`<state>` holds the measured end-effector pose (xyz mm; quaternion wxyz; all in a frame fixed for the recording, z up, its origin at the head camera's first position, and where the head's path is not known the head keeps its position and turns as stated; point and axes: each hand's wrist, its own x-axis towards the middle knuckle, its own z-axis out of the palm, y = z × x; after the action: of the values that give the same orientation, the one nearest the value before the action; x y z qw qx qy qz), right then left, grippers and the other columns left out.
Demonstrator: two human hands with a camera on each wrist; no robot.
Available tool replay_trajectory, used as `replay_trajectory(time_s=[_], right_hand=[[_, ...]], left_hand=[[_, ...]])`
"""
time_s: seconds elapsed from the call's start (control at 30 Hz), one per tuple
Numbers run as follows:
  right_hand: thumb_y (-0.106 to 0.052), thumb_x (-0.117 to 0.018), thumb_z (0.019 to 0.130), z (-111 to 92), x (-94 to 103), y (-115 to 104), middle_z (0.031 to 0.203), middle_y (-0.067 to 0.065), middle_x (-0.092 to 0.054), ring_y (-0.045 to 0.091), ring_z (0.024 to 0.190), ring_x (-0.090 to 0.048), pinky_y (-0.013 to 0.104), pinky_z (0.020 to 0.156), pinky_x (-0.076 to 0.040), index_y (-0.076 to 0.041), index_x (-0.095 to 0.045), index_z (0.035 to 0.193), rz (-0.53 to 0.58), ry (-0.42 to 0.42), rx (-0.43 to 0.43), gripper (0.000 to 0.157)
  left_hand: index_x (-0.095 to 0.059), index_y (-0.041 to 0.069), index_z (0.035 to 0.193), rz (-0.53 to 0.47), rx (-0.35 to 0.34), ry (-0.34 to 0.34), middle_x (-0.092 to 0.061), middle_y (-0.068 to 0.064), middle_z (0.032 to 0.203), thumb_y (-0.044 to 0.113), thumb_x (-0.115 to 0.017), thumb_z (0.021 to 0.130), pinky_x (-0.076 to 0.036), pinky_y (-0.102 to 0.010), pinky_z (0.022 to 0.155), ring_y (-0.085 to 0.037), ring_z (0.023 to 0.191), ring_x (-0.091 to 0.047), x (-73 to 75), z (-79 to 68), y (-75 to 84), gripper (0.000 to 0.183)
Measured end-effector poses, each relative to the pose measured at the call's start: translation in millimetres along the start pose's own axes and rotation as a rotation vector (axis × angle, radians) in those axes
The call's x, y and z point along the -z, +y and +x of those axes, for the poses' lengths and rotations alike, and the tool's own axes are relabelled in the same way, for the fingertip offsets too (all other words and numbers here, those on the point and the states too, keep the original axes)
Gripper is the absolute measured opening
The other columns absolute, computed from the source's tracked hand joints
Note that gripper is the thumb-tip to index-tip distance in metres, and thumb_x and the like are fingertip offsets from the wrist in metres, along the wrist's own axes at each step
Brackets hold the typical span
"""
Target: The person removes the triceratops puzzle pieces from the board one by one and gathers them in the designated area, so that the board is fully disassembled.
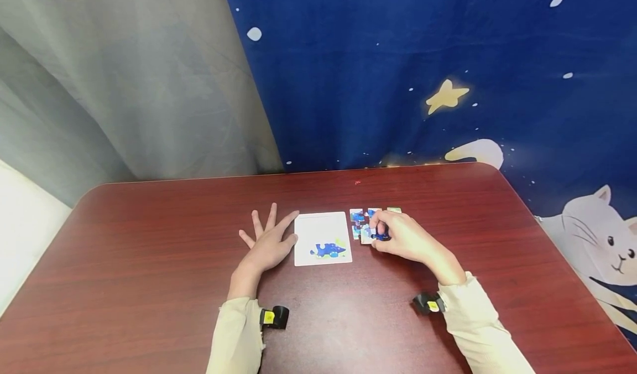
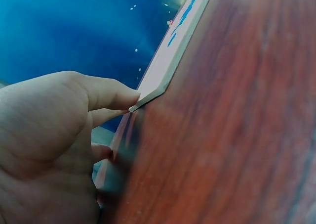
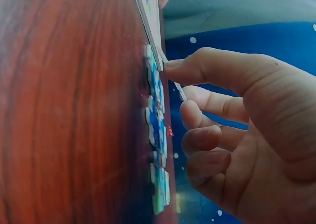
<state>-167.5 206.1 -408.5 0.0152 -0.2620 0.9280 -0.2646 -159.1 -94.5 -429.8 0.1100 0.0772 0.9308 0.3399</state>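
Observation:
A white square puzzle board lies flat on the table, with joined blue and green pieces in its lower right part. My left hand is at its left side, fingers spread; thumb and index fingertips touch the edge of the board. In the left wrist view that fingertip contact is at a corner of the board. With thumb and index finger, my right hand pinches a puzzle piece, raised over several loose pieces. The right wrist view shows the held piece tilted and nearly edge-on.
The loose pieces lie close together right of the board, partly hidden by the right hand. A small red mark is near the back edge of the reddish-brown table. Grey and blue curtains hang behind it.

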Motion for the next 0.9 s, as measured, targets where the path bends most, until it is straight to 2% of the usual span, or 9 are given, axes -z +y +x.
replay_trajectory(time_s=[0.17, 0.33, 0.63, 0.9], right_hand=[[-0.013, -0.076, 0.072, 1, -7.3, -1, 0.072, -0.003, -0.050, 0.010, 0.067, -0.045, 0.027, 0.062, -0.039, -0.010, -0.058, 0.088, 0.013, -0.047, 0.023, 0.025], [-0.015, -0.077, 0.072, -1, -11.5, -2, 0.070, -0.005, -0.048, 0.009, 0.064, -0.043, 0.026, 0.061, -0.038, -0.013, -0.057, 0.087, 0.010, -0.079, 0.011, 0.025], [-0.014, -0.078, 0.071, -1, -8.0, -7, 0.067, -0.005, -0.047, 0.007, 0.060, -0.042, 0.025, 0.059, -0.038, -0.012, -0.058, 0.088, 0.042, -0.106, 0.028, 0.027], [-0.012, -0.076, 0.072, -3, -9.1, -9, 0.063, -0.008, -0.045, 0.003, 0.056, -0.040, 0.023, 0.058, -0.038, -0.014, -0.057, 0.087, 0.078, -0.188, 0.048, 0.024]], left_hand=[[-0.035, 0.026, 0.145, 0.001, 0.000, -0.004, 0.005, -0.012, 0.155, 0.028, -0.048, 0.093, 0.025, -0.067, 0.087, -0.040, 0.131, 0.030, -0.1, 0.2, 0.0, 0.054], [-0.036, 0.025, 0.145, 0.001, -0.005, 0.002, 0.004, -0.012, 0.155, 0.028, -0.048, 0.093, 0.025, -0.067, 0.087, -0.040, 0.131, 0.029, -0.5, 0.4, 0.7, 0.053], [-0.035, 0.026, 0.145, 0.008, 0.001, 0.000, 0.005, -0.012, 0.155, 0.028, -0.048, 0.092, 0.025, -0.067, 0.087, -0.040, 0.130, 0.029, 0.1, -0.3, -0.3, 0.055], [-0.035, 0.026, 0.145, 0.004, 0.006, 0.000, 0.005, -0.012, 0.155, 0.028, -0.048, 0.092, 0.025, -0.067, 0.087, -0.040, 0.130, 0.030, 0.8, -0.8, -0.9, 0.055]])
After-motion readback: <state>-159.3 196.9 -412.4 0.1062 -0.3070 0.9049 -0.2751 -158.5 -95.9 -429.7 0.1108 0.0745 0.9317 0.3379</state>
